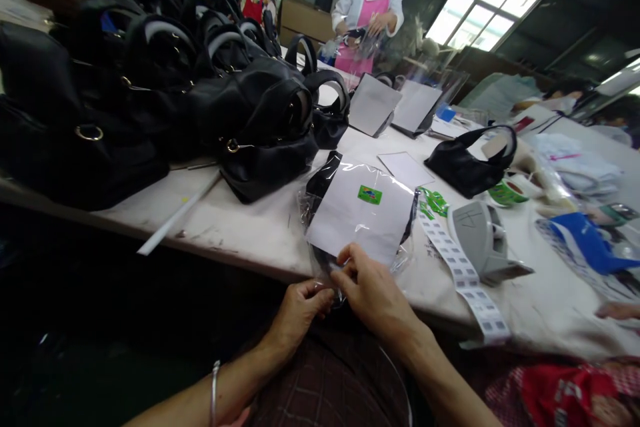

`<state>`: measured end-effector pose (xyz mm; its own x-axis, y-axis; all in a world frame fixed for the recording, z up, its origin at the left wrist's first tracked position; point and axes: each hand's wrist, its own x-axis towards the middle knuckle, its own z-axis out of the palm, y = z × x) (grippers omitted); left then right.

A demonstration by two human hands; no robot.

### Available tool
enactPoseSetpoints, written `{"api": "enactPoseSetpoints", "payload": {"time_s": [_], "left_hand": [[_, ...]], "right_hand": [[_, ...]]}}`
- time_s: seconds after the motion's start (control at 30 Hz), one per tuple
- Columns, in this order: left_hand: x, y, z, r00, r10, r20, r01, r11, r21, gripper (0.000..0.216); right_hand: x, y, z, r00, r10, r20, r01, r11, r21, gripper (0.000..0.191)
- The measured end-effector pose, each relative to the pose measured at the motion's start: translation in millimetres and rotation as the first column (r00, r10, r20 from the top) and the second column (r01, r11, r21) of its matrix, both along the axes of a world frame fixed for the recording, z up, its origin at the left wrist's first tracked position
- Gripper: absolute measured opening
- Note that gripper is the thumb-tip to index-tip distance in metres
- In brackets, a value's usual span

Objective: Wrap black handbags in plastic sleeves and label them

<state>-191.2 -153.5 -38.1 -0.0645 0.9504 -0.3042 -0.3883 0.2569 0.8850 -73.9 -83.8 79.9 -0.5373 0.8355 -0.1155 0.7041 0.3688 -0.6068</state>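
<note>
A clear plastic bag [361, 210] lies at the near edge of the white table [240, 227]. Inside it are a black item and a white card bearing a small green sticker [369, 195]. My left hand [300, 310] pinches the bag's near edge at the table's rim, fingers closed. My right hand [370, 290] grips the same edge just beside it, fingers curled on the plastic and the card's lower edge. The two hands almost touch.
Several black handbags [150, 93] are piled at the left. A strip of barcode labels [465, 273], a grey tape dispenser [480, 240], a green tape roll [505, 192] and another black bag [465, 163] lie right. Two people stand at the far end.
</note>
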Motion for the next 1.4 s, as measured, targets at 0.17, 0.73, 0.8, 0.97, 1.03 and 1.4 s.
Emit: {"api": "enactPoseSetpoints", "payload": {"time_s": [0.17,0.73,0.8,0.97,1.03,1.4], "left_hand": [[-2.4,0.0,-0.4,0.999,-0.034,-0.019,0.034,0.999,0.023,0.043],[-4.4,-2.0,-6.0,0.998,-0.054,-0.015,0.054,0.999,0.002,0.042],[-11.0,-6.2,-9.3,0.995,-0.101,-0.025,0.101,0.995,0.009,0.044],[-32.7,-14.1,-16.1,0.969,-0.245,0.036,0.246,0.969,-0.032,0.069],[-34.7,-12.3,-11.2,0.957,-0.287,0.05,0.29,0.955,-0.067,0.074],[-43.1,57.9,168.5,0.96,-0.267,-0.085,0.279,0.934,0.221,0.042]], "right_hand": [[-18.1,7.7,-0.5,0.944,-0.001,0.33,-0.054,0.986,0.158,0.006],[16.5,-5.0,-8.0,0.829,-0.196,0.524,-0.054,0.904,0.424,0.028],[30.6,-10.1,-10.9,0.865,-0.19,0.464,-0.047,0.891,0.452,0.028],[93.3,-9.3,-17.7,0.954,-0.297,0.037,0.254,0.868,0.426,0.033],[113.4,2.7,-26.5,0.866,-0.48,-0.139,0.498,0.812,0.305,0.039],[147.2,66.8,-76.3,0.61,-0.554,-0.566,0.653,0.756,-0.036,0.063]]}}
